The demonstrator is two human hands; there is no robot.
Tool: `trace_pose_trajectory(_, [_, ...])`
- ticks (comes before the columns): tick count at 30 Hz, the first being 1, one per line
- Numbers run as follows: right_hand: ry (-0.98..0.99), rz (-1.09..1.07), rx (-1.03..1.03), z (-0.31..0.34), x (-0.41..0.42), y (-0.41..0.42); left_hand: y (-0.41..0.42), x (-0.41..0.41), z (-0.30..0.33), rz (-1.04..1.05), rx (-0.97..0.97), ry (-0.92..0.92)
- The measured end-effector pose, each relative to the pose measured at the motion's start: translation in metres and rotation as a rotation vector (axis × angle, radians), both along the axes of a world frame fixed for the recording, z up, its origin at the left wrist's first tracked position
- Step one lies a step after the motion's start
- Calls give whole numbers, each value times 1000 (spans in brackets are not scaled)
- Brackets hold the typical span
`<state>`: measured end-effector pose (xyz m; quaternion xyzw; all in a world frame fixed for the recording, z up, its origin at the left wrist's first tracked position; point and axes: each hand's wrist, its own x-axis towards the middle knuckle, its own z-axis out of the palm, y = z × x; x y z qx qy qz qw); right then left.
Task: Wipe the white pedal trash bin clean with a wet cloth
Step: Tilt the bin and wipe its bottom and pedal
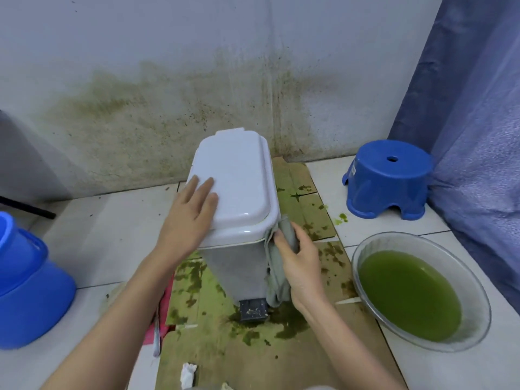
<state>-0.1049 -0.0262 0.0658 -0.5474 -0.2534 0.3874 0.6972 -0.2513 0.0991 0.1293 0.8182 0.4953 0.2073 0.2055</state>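
The white pedal trash bin (236, 266) stands upright on stained cardboard with its lid (239, 175) closed and its dark pedal (253, 309) facing me. My left hand (188, 218) lies flat on the lid's near left corner, fingers straight. My right hand (299, 263) grips a grey wet cloth (277, 274) and presses it against the bin's right side, just under the rim. The cloth hangs down almost to the pedal.
A clear basin of green water (413, 294) sits on the floor at the right. Behind it stands a blue plastic stool (388, 178) beside a blue curtain (478, 122). Blue buckets (25, 288) stand at the left. The cardboard (253, 347) carries green stains, and a stained wall (168, 108) is behind.
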Motion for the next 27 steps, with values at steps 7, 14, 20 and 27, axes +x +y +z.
trace_pose_trajectory(7, [18,-86,-38,3,8,2,-8,12,0,31,71,-97])
trace_pose_trajectory(14, [60,-53,-20,0,6,2,-10,13,2,90,10,-98])
trace_pose_trajectory(20, [-14,-37,10,0,0,-4,-11,14,3,86,10,-81])
trace_pose_trajectory(27, [-384,-226,-78,4,-10,-4,-9,12,1,76,15,-115])
